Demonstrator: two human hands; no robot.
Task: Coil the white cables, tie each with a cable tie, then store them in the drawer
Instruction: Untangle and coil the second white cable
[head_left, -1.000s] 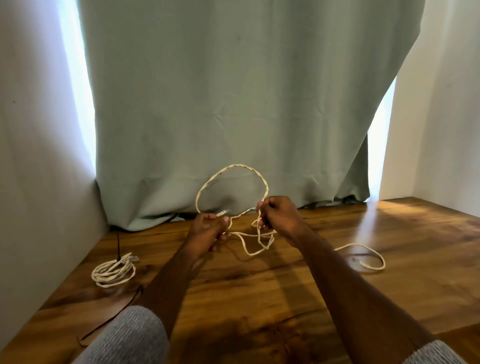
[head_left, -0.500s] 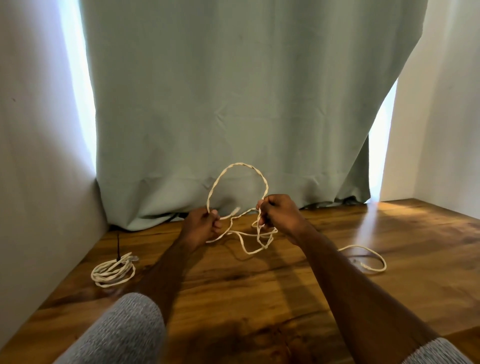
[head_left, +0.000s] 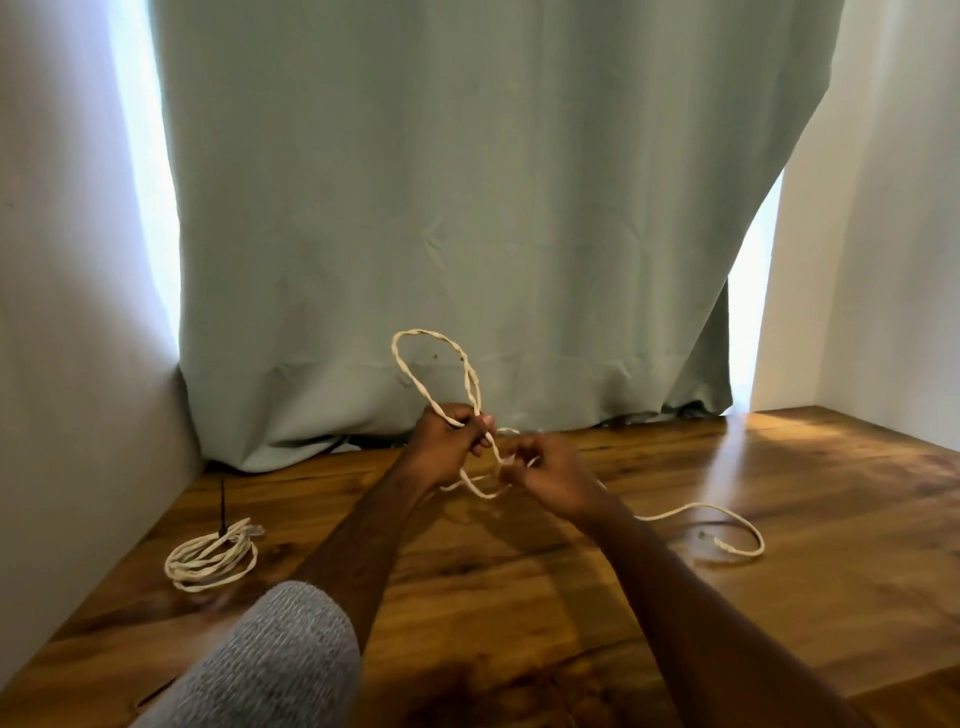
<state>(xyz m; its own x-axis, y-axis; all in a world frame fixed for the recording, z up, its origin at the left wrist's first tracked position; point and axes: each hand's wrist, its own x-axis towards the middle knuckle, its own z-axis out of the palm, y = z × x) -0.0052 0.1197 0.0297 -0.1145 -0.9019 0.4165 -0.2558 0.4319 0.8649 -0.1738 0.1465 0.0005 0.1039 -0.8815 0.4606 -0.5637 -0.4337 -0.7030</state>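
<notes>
White cable (head_left: 435, 364) is in both my hands above the wooden table (head_left: 779, 597). My left hand (head_left: 448, 446) is closed in a fist around it, gripping where two strands cross, and a narrow loop rises from that fist in front of the green curtain (head_left: 467, 208). My right hand (head_left: 550, 473) sits just beside the left, slightly lower and nearer to me, with its fingers (head_left: 511, 470) pinched shut on the same cable; a short slack bend hangs between and below the two hands. From under my right hand the free length runs out to the right, lies on the table in a wide curve and ends in a plug (head_left: 719, 543) resting on the wood. A second cable, already a coiled bundle (head_left: 212, 558), lies flat on the table well apart to the left, near the pale wall (head_left: 62, 364). A thin black tie (head_left: 223, 506) stands up from that bundle; whether it is fastened around the coil I cannot tell. My grey sleeve (head_left: 270, 660) shows at the lower left, pushed up the left forearm. Daylight shows at both edges of the curtain.
</notes>
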